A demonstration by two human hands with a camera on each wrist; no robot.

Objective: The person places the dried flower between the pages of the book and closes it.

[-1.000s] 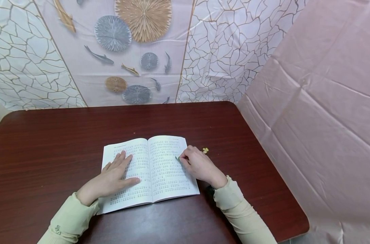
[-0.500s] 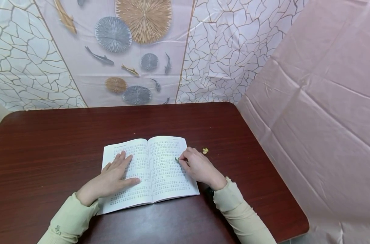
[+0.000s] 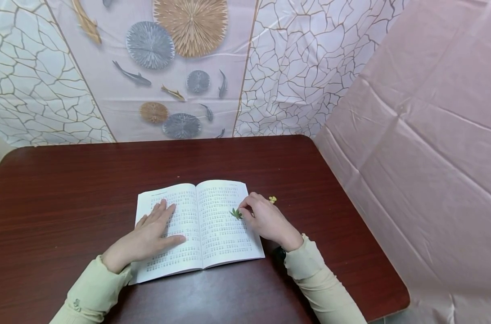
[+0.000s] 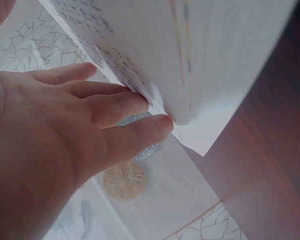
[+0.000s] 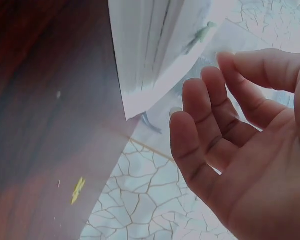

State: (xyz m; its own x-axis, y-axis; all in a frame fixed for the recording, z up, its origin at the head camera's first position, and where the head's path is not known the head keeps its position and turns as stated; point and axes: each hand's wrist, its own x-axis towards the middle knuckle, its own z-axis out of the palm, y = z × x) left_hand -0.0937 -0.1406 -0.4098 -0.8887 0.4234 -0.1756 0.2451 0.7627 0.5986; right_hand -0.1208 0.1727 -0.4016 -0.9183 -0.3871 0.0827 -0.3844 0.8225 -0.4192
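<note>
An open book (image 3: 221, 243) with printed pages lies on the dark red table. My left hand (image 3: 148, 234) rests on the left page with its fingers spread; in the left wrist view its fingertips (image 4: 162, 124) meet the paper. On the right page lies a small green leaf (image 3: 236, 214) with pointed lobes. Beside it is my right hand (image 3: 267, 220), fingers loosely bent. The right wrist view shows thumb and index tips together with nothing between them, a little apart from the leaf (image 5: 200, 36).
A small yellow flower (image 3: 272, 199) lies on the table (image 3: 330, 225) just beyond the right hand. Patterned cloth (image 3: 294, 67) hangs behind the table, and pink cloth (image 3: 431, 148) drapes along its right side.
The right hand has let go of the leaf, which now lies spread on the right page with its lobes showing. The left hand has not moved.
</note>
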